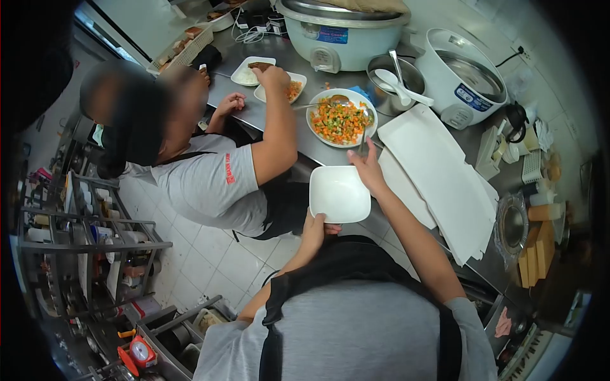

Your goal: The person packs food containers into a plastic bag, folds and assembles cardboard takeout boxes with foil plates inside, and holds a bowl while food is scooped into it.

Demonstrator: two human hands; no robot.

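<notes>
My left hand [314,230] is closed on the near edge of a white square bowl [340,193], with no food visible inside. Between the thumb and fingers of my right hand [368,170] is the handle of a metal spoon [363,141]. That spoon rests in a round white bowl [316,131] of diced orange, green and yellow vegetables [343,120]. A second metal spoon [338,100] lies across the same bowl. To the left, a co-worker's hand [274,77] is over a white dish [301,81] holding orange diced food.
A co-worker [210,184] stands close on my left. White rice sits in another dish [244,76]. Behind are a rice cooker [343,47], a second cooker [460,76] and a metal pot [413,79] with a white ladle. Flat white cardboard pieces [438,178] cover the counter's right side.
</notes>
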